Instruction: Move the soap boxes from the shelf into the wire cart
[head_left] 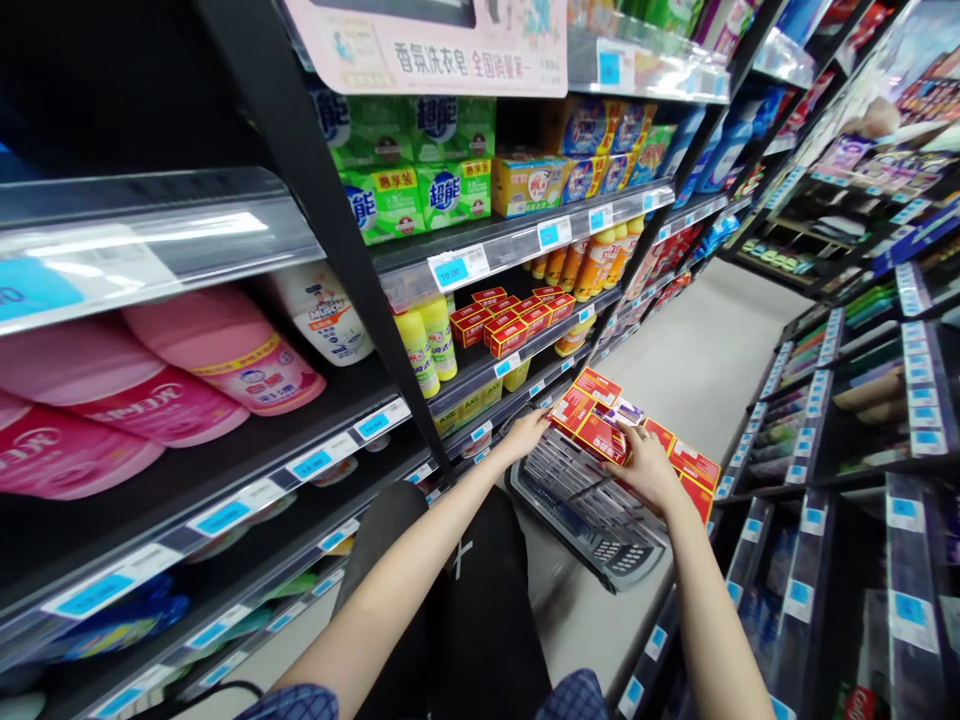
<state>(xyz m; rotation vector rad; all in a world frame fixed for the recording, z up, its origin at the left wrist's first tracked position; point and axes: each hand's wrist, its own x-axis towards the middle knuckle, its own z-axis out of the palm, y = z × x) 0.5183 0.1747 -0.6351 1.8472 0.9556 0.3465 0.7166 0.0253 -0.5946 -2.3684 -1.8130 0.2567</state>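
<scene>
A grey plastic shopping basket (630,565) stands on the floor before my knees, with red-and-yellow boxes (576,408) piled at its far side. My left hand (527,435) is at the basket's left corner, fingers drawn together beside the leftmost boxes; whether they grip the rim or a box is hidden. My right hand (646,468) curls over the pile, thumb on the near side and fingers on top of a red box (601,436). A small purple-and-white packet (627,410) shows just beyond those fingers. More red boxes (694,465) lie right of my right wrist.
Similar small red boxes (510,325) are stacked on the shelf at left, beside yellow bottles (437,340). Green soap packs (454,190) fill the shelf above. Pink jugs (217,350) stand nearer on the left. Another rack (817,460) borders the aisle floor (701,330) at right.
</scene>
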